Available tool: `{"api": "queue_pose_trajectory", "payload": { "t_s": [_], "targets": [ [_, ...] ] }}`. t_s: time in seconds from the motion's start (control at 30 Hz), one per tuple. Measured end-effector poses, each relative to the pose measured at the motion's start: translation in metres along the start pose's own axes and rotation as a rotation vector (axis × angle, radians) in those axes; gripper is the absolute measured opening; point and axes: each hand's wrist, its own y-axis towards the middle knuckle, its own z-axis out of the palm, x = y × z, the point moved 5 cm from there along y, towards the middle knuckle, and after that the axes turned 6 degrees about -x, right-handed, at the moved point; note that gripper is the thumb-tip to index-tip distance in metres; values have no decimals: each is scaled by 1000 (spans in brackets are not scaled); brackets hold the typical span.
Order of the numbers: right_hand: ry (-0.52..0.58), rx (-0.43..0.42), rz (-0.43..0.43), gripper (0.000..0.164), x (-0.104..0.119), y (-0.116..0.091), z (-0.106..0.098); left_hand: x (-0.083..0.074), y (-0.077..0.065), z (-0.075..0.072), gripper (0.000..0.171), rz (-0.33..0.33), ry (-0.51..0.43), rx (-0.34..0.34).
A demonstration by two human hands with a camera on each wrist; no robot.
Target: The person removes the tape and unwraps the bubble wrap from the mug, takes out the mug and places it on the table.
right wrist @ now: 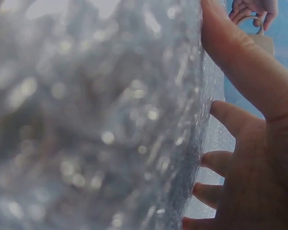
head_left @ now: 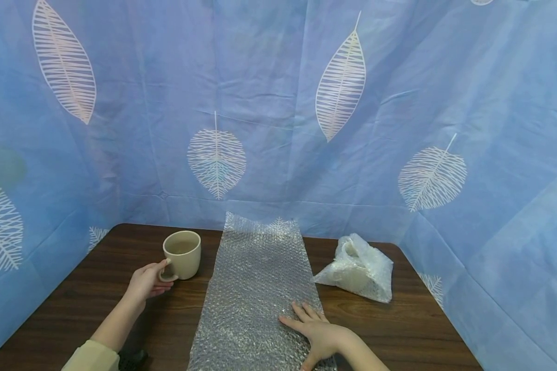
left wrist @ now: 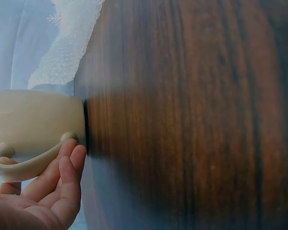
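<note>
- Mug (head_left: 188,257), upright, left of the sheet (head_left: 255,293), a strip of worktop (head_left: 208,250) between them; its mouth faces up. Whether its base rests on the worktop or hangs just over it, I cannot tell.
- Left grip (head_left: 147,282), on the mug's side away from the sheet, holds the handle (head_left: 165,274): thumb above, fingers curled beneath. The handle points away from the sheet and toward the person.
- Sheet, bubble wrap laid flat, its long axis running from the person toward the curtain (head_left: 269,118); the far end passes the worktop's back edge.
- Right grip (head_left: 317,335), on the near part of the sheet by its right edge, released, fingers spread and fingertips touching the wrap.
- Key relation, as I judge it: the mug lies across the sheet's long axis, beside its left edge and beyond the right grip. The left grip is much the nearer to the mug; the right one has the sheet.
- Bundle (head_left: 359,270), crumpled bubble wrap round something pale, right of the sheet, one pointed corner at or just beside the sheet's right edge; the form inside is hard to make out.
</note>
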Motion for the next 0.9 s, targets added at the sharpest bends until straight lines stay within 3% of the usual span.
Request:
{"api": "queue_pose_trajectory", "payload": {
  "t_s": [0.27,0.57,0.9],
  "targets": [
    [2,-3,-2,105,-1,1,1,2,-1,0,64,-2,-12,-2],
    [-23,-40,-42,105,-26,11,14,3,0,0,66,-12,-14,4],
    [-1,-24,13,101,17,-6,-7,3,0,0,66,-20,-10,21]
  ]
}}
